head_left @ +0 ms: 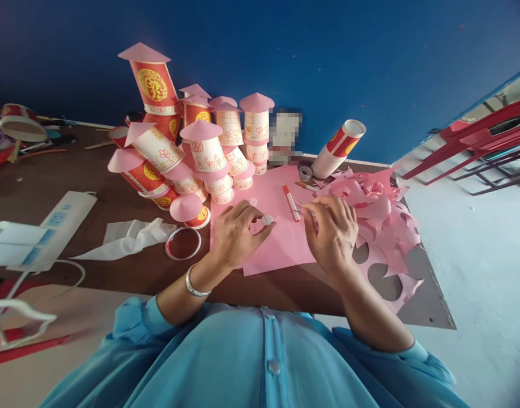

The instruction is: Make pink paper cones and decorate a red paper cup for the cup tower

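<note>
My left hand (237, 232) is closed in a pinch on a small white round piece (267, 220); its exact kind is too small to tell. My right hand (333, 232) has its fingers curled together, with a thin dark tip showing beside the thumb; what it holds is mostly hidden. Beneath both hands lie pink paper sheets (281, 249). Between the hands, a red and white marker (291, 203) rests on the paper. A small translucent pinkish bit (254, 202) lies just beyond my left fingers.
Paper-cup towers with pink cone roofs (201, 130) stand at the back left. A cup stack (339, 148) leans at the back right, near a tape roll (305, 173). Cut pink scraps (387, 221) cover the right side. Leftward are a ring (183, 243), white tissue (132, 238) and a power strip (51, 229).
</note>
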`<state>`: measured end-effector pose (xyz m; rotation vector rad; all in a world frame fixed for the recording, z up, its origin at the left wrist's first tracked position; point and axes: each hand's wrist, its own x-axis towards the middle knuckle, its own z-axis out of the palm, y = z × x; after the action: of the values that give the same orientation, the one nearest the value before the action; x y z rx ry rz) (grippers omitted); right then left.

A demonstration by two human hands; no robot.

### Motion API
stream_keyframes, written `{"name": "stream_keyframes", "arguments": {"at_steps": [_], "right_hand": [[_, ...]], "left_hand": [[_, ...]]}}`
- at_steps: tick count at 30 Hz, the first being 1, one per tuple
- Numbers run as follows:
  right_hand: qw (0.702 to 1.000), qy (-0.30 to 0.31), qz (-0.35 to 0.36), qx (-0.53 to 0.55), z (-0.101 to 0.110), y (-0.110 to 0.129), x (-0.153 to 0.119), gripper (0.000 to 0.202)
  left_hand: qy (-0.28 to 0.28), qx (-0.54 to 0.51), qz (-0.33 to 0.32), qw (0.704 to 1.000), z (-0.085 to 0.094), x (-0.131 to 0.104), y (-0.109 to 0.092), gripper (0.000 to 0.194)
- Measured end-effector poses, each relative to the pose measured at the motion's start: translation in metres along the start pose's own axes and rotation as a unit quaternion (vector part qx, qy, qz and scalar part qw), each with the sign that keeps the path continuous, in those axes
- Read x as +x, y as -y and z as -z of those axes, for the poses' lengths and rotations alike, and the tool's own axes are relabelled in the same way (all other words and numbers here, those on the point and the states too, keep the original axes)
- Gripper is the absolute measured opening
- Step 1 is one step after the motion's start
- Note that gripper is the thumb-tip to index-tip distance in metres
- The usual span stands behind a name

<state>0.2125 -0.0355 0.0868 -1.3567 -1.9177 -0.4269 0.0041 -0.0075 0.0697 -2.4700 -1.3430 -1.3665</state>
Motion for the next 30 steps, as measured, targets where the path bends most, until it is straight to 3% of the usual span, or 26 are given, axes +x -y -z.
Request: {"name": "stream_keyframes", "arguments": {"at_steps": [3,7,11,13,18,20,22,24,27,29,30], "right_hand": [[0.999,0.028,-0.023,0.034,0.000,0.001,-0.001,0.031],[0.982,0.046,-0.031,0.179,0.001,0.017,0.004,0.024],[0.974,0.070,-0.021,0.216,0.000,0.029,0.013,0.007],[0.968,0.059,-0.031,0.240,0.003,0.029,0.016,0.011],[0.972,-0.060,-0.106,0.202,0.010,-0.006,0.015,0.009],[0.983,-0.030,-0.117,0.136,0.007,-0.027,0.010,0.009],[0.977,0.032,-0.156,0.140,-0.002,-0.041,0.003,0.027],[0.923,0.135,-0.209,0.293,-0.012,-0.043,-0.007,0.048],[0.741,0.271,-0.292,0.540,-0.024,-0.027,-0.021,0.055],[0.654,0.298,-0.328,0.614,-0.029,-0.013,-0.027,0.054],[0.628,0.295,-0.341,0.634,-0.030,-0.007,-0.028,0.051]], "left_hand": [[0.012,0.024,-0.003,1.000,0.000,0.000,-0.001,0.020],[0.039,0.043,-0.038,0.998,-0.001,-0.002,-0.003,0.011],[0.062,0.069,-0.067,0.993,-0.001,-0.004,-0.003,0.005],[0.073,0.067,-0.060,0.993,-0.001,-0.005,-0.003,0.006],[0.060,0.004,-0.010,0.998,0.000,-0.006,-0.001,0.016],[0.055,-0.038,0.028,0.997,0.002,-0.005,-0.001,0.019],[0.056,-0.102,0.072,0.991,0.005,-0.002,-0.003,0.023],[0.069,-0.179,0.111,0.975,0.007,0.001,-0.006,0.027],[0.097,-0.269,0.158,0.945,0.008,0.003,-0.009,0.027],[0.104,-0.301,0.186,0.930,0.008,0.002,-0.010,0.024],[0.106,-0.310,0.195,0.924,0.007,0.001,-0.010,0.024]]}}
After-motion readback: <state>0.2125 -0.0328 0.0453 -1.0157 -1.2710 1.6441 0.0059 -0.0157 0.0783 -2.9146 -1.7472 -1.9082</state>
